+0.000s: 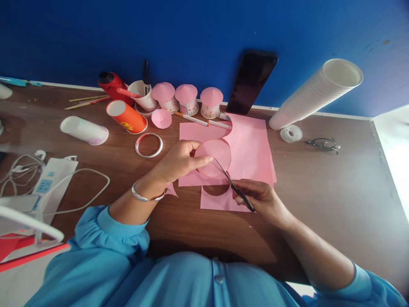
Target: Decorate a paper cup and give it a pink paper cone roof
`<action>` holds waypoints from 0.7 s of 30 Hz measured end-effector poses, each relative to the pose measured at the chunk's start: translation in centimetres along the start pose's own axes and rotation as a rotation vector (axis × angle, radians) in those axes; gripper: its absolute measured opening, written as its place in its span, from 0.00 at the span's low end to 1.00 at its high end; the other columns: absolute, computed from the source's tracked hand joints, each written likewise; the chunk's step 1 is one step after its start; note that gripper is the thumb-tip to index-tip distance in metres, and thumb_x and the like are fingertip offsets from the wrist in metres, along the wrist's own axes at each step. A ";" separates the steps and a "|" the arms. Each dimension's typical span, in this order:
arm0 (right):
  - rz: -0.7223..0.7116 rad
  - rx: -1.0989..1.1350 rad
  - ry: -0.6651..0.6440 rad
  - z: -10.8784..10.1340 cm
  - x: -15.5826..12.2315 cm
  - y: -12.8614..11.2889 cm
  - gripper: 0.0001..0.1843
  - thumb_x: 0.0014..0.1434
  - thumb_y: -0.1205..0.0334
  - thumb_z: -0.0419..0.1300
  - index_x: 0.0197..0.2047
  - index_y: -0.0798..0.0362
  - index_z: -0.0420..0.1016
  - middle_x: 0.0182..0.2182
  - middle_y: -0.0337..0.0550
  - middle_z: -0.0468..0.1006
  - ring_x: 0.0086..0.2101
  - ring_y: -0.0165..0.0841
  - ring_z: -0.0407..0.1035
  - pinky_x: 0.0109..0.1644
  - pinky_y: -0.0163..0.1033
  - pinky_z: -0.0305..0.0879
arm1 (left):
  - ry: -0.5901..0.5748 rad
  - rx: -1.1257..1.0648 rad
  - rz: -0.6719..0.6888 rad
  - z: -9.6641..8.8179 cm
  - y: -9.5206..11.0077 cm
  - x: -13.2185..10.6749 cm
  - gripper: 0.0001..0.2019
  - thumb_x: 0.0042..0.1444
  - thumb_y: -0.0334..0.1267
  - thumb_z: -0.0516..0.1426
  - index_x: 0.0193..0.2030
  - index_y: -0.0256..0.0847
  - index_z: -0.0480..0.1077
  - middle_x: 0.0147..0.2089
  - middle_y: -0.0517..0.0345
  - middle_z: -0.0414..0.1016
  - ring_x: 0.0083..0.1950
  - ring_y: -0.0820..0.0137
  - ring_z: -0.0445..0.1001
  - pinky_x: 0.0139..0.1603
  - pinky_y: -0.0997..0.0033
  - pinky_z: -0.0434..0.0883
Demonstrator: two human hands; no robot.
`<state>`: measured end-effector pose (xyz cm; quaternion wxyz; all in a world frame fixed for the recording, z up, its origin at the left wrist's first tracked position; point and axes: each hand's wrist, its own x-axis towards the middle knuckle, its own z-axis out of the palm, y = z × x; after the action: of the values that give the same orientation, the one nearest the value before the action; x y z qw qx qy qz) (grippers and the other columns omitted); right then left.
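Observation:
My left hand (180, 161) pinches a pink paper circle (213, 154) by its left edge and holds it above the pink paper sheets (252, 149) on the wooden desk (319, 192). My right hand (260, 199) grips a pair of scissors (233, 185) with dark handles. The thin blades point up and left and reach the circle's lower middle. A pink offcut (220, 200) with a round notch lies under the scissors.
Three cups with pink paper cone tops (187, 99) stand by the blue wall, beside a loose pink cone (161, 118), an orange cup (127, 117), a lying white cup (84, 129), markers (204, 121), a leaning phone (252, 81), a cup stack (316, 93), tape roll (291, 133), glasses (322, 144) and a power strip (44, 185).

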<state>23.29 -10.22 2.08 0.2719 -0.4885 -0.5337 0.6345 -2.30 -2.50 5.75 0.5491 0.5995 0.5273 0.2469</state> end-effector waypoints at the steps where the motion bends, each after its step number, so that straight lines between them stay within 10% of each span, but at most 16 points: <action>1: 0.010 0.014 -0.001 0.0 0.0 -0.1 0.20 0.56 0.55 0.72 0.52 0.51 0.86 0.30 0.41 0.78 0.30 0.30 0.71 0.33 0.36 0.69 | -0.002 -0.007 -0.004 0.0 0.0 0.0 0.15 0.52 0.47 0.64 0.27 0.39 0.70 0.25 0.63 0.65 0.28 0.73 0.62 0.30 0.72 0.59; 21: 0.007 0.002 0.021 -0.3 -0.1 0.1 0.21 0.54 0.55 0.72 0.51 0.52 0.87 0.29 0.42 0.82 0.25 0.28 0.71 0.29 0.36 0.73 | -0.007 0.039 -0.020 0.1 0.5 0.0 0.15 0.51 0.48 0.64 0.27 0.38 0.69 0.25 0.65 0.62 0.29 0.74 0.59 0.30 0.73 0.56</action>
<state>23.58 -10.22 2.02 0.2759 -0.4968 -0.5286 0.6306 -2.11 -2.49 6.17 0.5416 0.6060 0.5359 0.2288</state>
